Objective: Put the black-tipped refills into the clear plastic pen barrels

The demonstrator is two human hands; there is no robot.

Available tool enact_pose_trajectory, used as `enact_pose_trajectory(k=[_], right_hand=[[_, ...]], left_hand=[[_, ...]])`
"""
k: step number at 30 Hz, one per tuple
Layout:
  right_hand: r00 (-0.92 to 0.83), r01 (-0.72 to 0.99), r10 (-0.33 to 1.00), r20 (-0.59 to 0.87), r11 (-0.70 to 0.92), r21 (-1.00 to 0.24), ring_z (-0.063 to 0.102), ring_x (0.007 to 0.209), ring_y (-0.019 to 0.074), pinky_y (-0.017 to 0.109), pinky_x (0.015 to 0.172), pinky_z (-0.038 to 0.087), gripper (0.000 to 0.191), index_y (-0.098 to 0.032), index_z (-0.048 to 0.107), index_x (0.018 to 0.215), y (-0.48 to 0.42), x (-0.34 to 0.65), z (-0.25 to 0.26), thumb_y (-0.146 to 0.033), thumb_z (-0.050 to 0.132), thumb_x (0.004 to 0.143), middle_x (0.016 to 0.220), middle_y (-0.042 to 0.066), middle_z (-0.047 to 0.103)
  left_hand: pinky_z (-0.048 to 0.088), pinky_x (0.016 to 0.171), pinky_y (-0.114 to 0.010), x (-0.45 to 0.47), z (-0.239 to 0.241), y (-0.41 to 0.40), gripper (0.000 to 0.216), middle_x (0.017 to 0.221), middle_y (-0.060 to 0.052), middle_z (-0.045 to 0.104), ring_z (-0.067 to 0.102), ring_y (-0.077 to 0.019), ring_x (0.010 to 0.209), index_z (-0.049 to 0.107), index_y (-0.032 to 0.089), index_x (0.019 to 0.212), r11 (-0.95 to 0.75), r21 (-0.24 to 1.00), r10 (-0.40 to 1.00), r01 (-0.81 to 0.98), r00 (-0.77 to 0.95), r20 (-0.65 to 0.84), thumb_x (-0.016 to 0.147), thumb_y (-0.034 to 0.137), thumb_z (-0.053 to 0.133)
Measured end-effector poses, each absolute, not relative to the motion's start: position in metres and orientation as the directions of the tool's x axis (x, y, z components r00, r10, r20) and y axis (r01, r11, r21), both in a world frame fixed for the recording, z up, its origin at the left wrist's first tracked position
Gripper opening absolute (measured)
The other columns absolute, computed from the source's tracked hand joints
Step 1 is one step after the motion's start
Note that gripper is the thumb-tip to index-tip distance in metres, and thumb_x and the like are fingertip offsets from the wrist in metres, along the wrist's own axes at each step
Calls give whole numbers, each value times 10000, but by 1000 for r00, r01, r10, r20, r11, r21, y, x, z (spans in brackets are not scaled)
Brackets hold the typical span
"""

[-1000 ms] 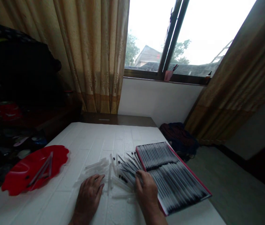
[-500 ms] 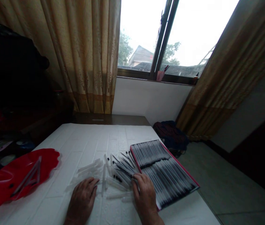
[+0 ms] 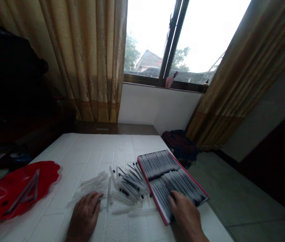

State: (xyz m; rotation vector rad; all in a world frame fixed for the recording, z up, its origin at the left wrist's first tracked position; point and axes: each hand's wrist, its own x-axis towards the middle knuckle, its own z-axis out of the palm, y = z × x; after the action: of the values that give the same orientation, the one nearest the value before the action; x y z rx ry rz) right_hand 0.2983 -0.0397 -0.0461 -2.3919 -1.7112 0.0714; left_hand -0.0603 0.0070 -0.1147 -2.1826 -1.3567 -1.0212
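My left hand [image 3: 84, 213] rests at the near edge of a pile of clear plastic pen barrels [image 3: 94, 183], fingers loosely bent, thumb a little apart, no object visible in it. Over the near part of a shallow red-edged box [image 3: 161, 213] is my right hand [image 3: 185, 210], its thumb and fingertips closed together. What they hold, if anything, is too dark to make out. Rows of clear pens with dark ends [image 3: 157, 164] fill the box. Between the hands lie loose dark pen refills [image 3: 128, 179], small black caps [image 3: 124, 192] and more clear barrels [image 3: 134, 212].
A red scalloped tray [image 3: 49, 173] with a few clear and dark pieces sits on the left of the white table [image 3: 82, 148]. Dark cloth [image 3: 180, 144] lies on the floor past the box. Curtains [image 3: 94, 67] flank the window; a pink cup [image 3: 169, 82] stands on its sill.
My right hand has moved right, from the loose refills beside the box to above the rows of pens. My left hand stays by the barrels. The view has shifted slightly.
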Motion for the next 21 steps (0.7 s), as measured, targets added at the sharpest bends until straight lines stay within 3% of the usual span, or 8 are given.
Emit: enact_pose_trajectory(k=[6, 12, 21], right_hand=[[236, 958, 967, 96, -215, -191, 635, 928, 226, 291, 749, 450, 175, -246, 704, 925, -44, 289, -52, -245, 580, 801, 982, 54, 694], [189, 981, 979, 78, -184, -64, 593, 939, 273, 334, 761, 427, 278, -216, 679, 937, -38, 284, -61, -202, 723, 663, 972, 81, 654], [129, 992, 992, -7, -129, 2, 649, 891, 252, 300, 713, 435, 235, -164, 647, 947, -34, 280, -42, -76, 576, 741, 954, 117, 672]], left_hand=[[507, 750, -323, -61, -112, 7, 300, 933, -45, 684, 641, -186, 852, 631, 238, 1022, -480, 71, 623, 874, 283, 730, 933, 354, 369], [507, 774, -336, -61, -119, 8, 302, 949, -46, 681, 640, -193, 871, 633, 244, 1030, -473, 114, 645, 874, 255, 720, 928, 365, 376], [513, 761, -320, -62, -115, 7, 300, 936, -43, 678, 644, -186, 853, 631, 244, 1025, -481, 98, 643, 871, 275, 715, 930, 369, 376]])
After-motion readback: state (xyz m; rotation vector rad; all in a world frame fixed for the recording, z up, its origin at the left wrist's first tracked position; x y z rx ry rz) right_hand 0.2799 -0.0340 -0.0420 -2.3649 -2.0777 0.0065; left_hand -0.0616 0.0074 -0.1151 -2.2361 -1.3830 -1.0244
